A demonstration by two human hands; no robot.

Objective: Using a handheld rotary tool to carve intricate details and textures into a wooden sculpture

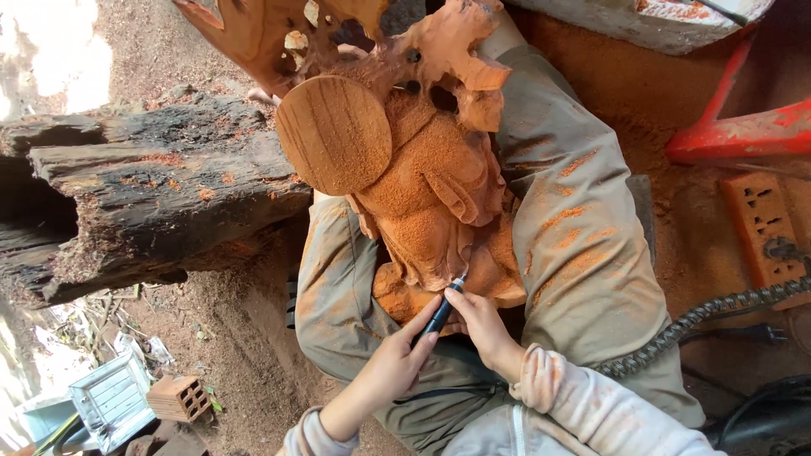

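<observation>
Left hand [393, 365]: fingers curled shut around the rotary carving tool [440, 311], pen-style grip, thumb and forefinger pinching the dark barrel near its tip.
Right hand [481, 325]: fingers bent, resting against the lower edge of the wood carving [431, 194], just beside the tool; grip looks closed on the carving's base, though the fingertips are partly hidden behind the left hand.
Rotary carving tool: slim, dark blue-black barrel with a pale metal tip; tilted up and to the right, tip touching the bottom portion of the carving.
Wood carving: reddish-orange figure, coated in fine sawdust, lying across the person's lap between the two trouser legs [574, 219]; a smooth round disc [334, 135] with visible grain stands at its upper left; rough root-like wood at the top of frame.
Sleeves [583, 405]: pale, dusted orange at the cuffs.
Braided cable [701, 317]: runs from the right edge toward the right forearm, over the right thigh.
Log [144, 203]: dark, charred-looking, hollowed, lying left of the carving on the ground.
Ground [659, 110]: covered with orange sawdust.
Brick, right [760, 224]: perforated, orange, near the cable.
Brick, lower left [179, 399]: perforated, beside a square metal tray [110, 401].
Red frame [743, 127]: upper right, on the sawdust.
</observation>
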